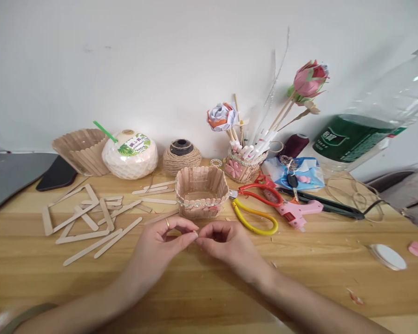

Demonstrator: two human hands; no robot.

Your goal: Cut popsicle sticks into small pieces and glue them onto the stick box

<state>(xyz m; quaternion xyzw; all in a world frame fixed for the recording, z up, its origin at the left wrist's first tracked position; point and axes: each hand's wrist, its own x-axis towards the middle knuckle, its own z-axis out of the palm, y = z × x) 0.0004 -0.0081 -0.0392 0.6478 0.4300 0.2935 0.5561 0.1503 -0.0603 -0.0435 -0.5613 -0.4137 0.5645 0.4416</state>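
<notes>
Both hands meet over the middle of the wooden table, fingertips nearly touching. My left hand [167,239] wears a ring and pinches with thumb and index finger; a tiny pale bit shows at the tips, too small to name. Thumb and fingers of my right hand [226,239] are pressed together in a pinch beside it, hiding whatever they hold. Just beyond the hands stands a small basket of craft sticks [202,211], with a beaded trim and a pink decoration on its front. Right of it lie scissors [254,227] with red and yellow handles, their blades near the basket.
Loose craft sticks [87,250] lie at left. Behind stand a larger stick container [80,153], a white coconut [130,160], a twine spool [181,160] and a decorated pen holder [242,169]. At right are a pink glue gun [299,211], a black flat tool [330,206] and a big bottle [351,137].
</notes>
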